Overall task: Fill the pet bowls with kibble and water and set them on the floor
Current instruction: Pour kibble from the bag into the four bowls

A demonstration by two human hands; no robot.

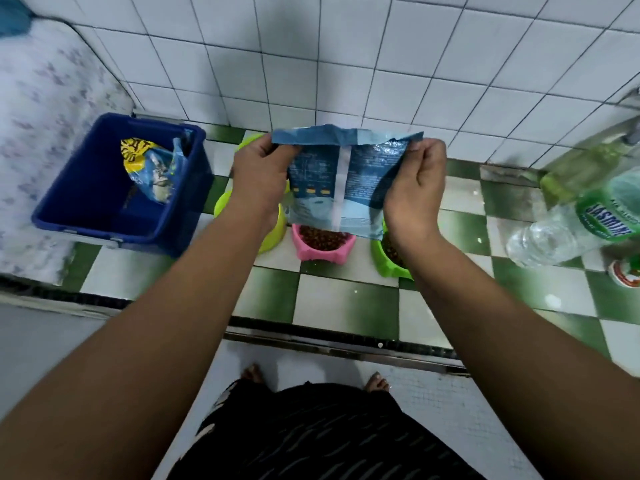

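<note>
A home, likely a tiled kitchen or wash corner. White square wall tiles [311, 57] fill the view from ten to two o'clock, meeting a green-and-white checkered counter [332, 299] at the centre. A blue plastic bin [104, 216] sits at nine o'clock, plastic bottles [568, 230] at three o'clock. Bare feet [377, 381] on a pale floor [450, 410] show at six o'clock.

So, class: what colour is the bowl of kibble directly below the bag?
Pink: the pink bowl, seen in the head view, sits below the bag.
</note>
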